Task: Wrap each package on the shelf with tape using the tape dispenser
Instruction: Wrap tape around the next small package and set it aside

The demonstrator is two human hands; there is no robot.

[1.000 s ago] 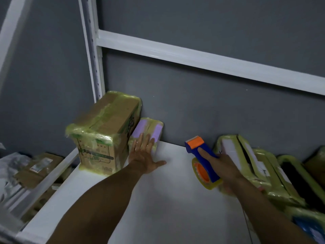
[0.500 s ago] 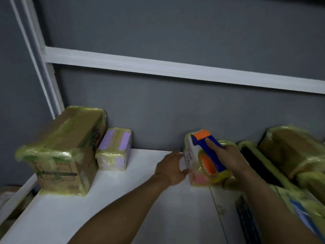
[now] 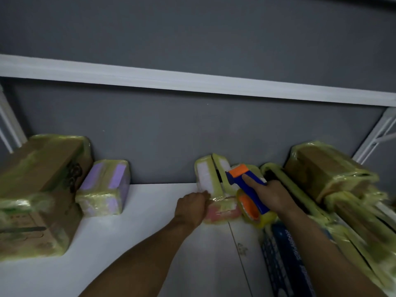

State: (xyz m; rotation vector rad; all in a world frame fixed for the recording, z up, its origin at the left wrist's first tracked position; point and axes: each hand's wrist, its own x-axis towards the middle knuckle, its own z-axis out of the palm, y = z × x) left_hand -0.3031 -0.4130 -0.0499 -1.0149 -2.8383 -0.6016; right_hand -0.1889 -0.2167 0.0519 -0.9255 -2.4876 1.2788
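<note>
- We see the left hand (image 3: 190, 207) at the left end of a small pinkish package (image 3: 222, 211) lying on the white shelf (image 3: 139, 232). Its fingers curl onto the package, so its grip is closed on it.
- The right hand (image 3: 271, 196) has its grip closed around the blue handle of the tape dispenser (image 3: 246, 181), with the forefinger laid straight along the top towards the orange head.
- The dispenser's yellowish tape roll (image 3: 251, 209) with its orange core sits just right of the pinkish package and seems to touch it. Blur keeps us from telling whether tape runs between them.
- Just behind the pinkish package, two white packages (image 3: 205, 174) edged in yellow tape stand on end against the grey wall (image 3: 192, 136).
- To the right, more yellow-taped packages are stacked and leaning, and a brown box (image 3: 327, 170) lies on top at the far right.
- A dark blue printed package (image 3: 282, 264) lies flat on the near right, partly under the right forearm.
- On the left, well apart from the hands, a purple package (image 3: 107, 187) wrapped in tape stands just beside a large taped cardboard box (image 3: 38, 189).
- A white beam (image 3: 192, 82) of the rack runs across the wall above.
</note>
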